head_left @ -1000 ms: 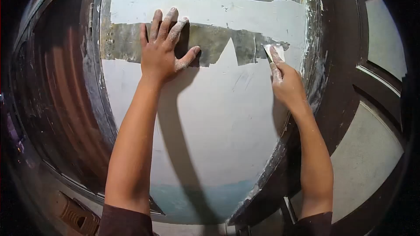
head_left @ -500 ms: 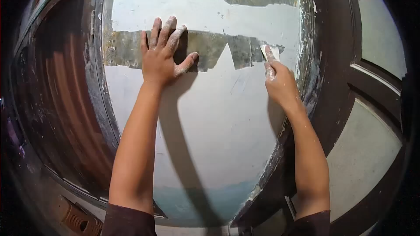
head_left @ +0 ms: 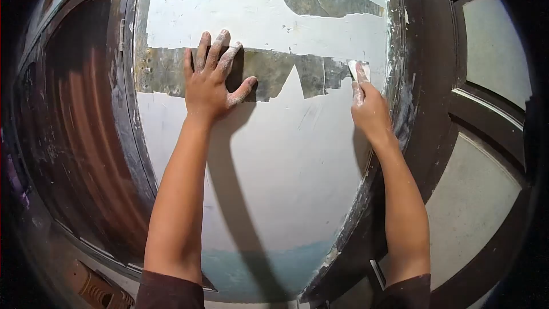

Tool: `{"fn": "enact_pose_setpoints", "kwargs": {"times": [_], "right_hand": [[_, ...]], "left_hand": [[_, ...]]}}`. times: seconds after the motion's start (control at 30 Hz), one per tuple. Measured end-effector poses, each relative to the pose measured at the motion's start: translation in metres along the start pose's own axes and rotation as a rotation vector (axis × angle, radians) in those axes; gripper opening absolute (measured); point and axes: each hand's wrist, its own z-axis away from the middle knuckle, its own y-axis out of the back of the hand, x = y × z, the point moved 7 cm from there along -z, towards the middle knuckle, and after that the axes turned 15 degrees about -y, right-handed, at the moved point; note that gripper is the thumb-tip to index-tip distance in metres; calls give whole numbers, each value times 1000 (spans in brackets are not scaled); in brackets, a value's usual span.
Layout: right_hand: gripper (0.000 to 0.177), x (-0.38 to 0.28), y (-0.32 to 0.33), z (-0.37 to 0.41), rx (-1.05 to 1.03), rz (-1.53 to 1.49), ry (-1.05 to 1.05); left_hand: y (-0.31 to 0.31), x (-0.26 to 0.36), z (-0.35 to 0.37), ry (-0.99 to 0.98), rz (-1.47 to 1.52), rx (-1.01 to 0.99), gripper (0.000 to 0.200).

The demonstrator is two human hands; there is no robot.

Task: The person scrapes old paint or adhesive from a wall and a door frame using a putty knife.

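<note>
Gripping what looks like a small scraper [head_left: 366, 67], the right hand [head_left: 370, 105] holds its pale blade at the white wall [head_left: 297, 177] at two o'clock, by the end of a bare grey band [head_left: 166, 71]. At ten, the left hand [head_left: 208, 88] spreads wide across that band. A smaller grey patch [head_left: 326, 2] shows at one, a dark panelled door [head_left: 436, 88] at three.

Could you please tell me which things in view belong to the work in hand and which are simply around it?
In use:
- left hand, spread against the wall
- right hand, holding a flat white-faced tool

Apparently just nearby:
- panelled door, right
- brown slotted object, lower left
</note>
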Motion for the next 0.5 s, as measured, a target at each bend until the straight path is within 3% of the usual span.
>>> {"fn": "enact_pose_setpoints", "kwargs": {"times": [0.3,0.37,0.5], "right_hand": [[28,-9,-5,-11,-7,9,-16],[28,-17,0,-17,46,26,68],[31,-9,-8,-23,-3,-3,-2]], "left_hand": [[-1,-2,2,-5,-6,18,70],[-1,0,-1,0,-4,20,69],[1,1,0,-2,-10,14,70]]}}
